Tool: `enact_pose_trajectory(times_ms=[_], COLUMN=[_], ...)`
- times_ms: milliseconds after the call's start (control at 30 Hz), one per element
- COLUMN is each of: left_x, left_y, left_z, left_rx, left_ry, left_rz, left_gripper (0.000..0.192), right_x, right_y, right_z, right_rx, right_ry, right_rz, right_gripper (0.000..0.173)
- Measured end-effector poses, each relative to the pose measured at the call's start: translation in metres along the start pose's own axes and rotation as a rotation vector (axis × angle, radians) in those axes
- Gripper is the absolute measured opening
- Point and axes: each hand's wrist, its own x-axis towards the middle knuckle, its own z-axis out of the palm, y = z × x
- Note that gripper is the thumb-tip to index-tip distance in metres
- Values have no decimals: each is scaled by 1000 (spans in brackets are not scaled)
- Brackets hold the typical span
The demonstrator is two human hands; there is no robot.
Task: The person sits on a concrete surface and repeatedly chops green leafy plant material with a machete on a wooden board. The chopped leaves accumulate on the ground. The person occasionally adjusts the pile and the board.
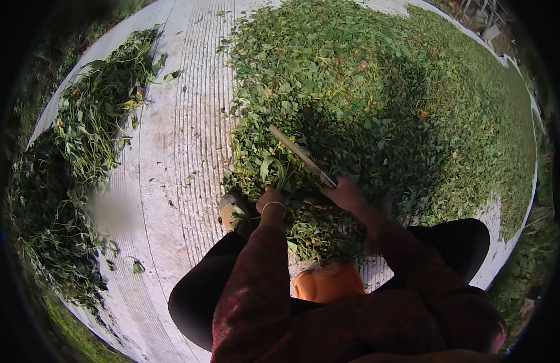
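Observation:
My left hand (pixel 271 199), with a pale band at the wrist, is closed around a bunch of green leafy stems (pixel 276 171) beside my shoe. In my right hand (pixel 346 193) is a blade tool (pixel 302 156); its long light part points up and left over the leaves, and a dark, bright-edged part lies near my fingers. I cannot tell the tool's exact kind. Chopped green leaves and stems (pixel 307 68) spread in a layer beneath and beyond both hands. A smaller heap of cut leaves (pixel 325 236) lies between my legs.
Long uncut leafy vines (pixel 94 113) are piled along the left side of the grooved concrete ground (pixel 189 136). My shoe (pixel 229 211) stands by my left hand. An orange object (pixel 330 283), perhaps a low seat, is beneath me. Rubble (pixel 491 34) lies beyond the far right edge.

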Motion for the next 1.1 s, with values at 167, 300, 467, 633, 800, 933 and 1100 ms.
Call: enact_pose_trajectory(times_ms=[167,300,467,633,800,933,1100], left_x=[3,8,8,4,15,26,24], left_y=[4,0,0,6,3,0,4], left_z=[8,8,7,7,12,21,24], left_rx=[-18,-46,17,-54,-31,-157,-518], left_ry=[25,38,56,56,83,57,79], left_rz=[6,1,26,-37,-19,-101,-272], left_gripper=[27,26,27,29,37,59,58], right_x=[1,5,8,8,-4,-3,-8], right_y=[-3,35,48,17,25,27,-6], right_z=[3,42,36,22,38,35,21], right_rx=[145,-453,30,292,-216,-141,174], right_ry=[305,-115,-155,187,-157,-355,33], right_rz=[-395,120,136,-376,146,289,-41], right_gripper=[31,30,35,26,30,39,32])
